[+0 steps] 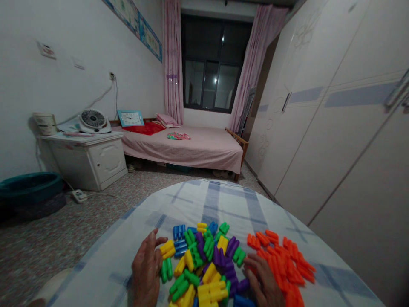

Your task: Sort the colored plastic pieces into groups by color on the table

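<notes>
A mixed pile of green, purple, blue and yellow plastic building blocks [209, 247] lies on the cloth-covered table. At its left edge is my left hand [147, 266], fingers apart, beside a yellow block [168, 249]; whether it touches the block is unclear. Just below that are green blocks [166, 270]. On the pile's right side, my right hand [263, 279] has its fingers curled around an orange block [252, 269], which is partly hidden beneath them. Right beside this hand spreads a separate heap of orange blocks [287, 262].
A white and blue checked cloth [191, 198] covers the round-edged table. Beyond stands a bed [204, 147] with a pink sheet. To the left are a white cabinet [110, 164] bearing a fan [93, 120], and a teal basin [32, 183]. A wardrobe [319, 128] lines the right.
</notes>
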`<action>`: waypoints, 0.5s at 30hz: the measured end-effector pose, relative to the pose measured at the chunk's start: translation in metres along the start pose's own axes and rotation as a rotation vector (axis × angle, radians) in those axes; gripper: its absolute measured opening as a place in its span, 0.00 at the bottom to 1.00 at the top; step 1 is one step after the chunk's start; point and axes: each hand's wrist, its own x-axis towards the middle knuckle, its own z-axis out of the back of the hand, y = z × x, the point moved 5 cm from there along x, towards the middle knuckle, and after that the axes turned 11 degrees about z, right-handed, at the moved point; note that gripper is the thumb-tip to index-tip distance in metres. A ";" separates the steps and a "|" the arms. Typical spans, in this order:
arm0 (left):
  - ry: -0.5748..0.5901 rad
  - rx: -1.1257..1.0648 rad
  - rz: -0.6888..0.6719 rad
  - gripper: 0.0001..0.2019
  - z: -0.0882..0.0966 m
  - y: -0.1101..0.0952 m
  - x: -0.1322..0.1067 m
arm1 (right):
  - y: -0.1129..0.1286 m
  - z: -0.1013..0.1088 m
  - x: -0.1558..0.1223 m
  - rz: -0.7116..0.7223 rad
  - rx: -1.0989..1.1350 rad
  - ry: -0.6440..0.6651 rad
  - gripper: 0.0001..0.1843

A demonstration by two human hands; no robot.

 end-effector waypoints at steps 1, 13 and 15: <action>0.021 -0.008 0.032 0.31 -0.001 0.002 0.000 | 0.000 0.000 0.000 0.011 -0.009 0.007 0.14; 0.118 -0.118 0.127 0.28 -0.004 0.012 0.004 | 0.003 0.002 0.001 0.020 -0.051 -0.006 0.13; 0.099 -0.122 0.142 0.23 -0.004 0.011 0.003 | 0.003 0.002 0.001 0.031 -0.053 -0.016 0.13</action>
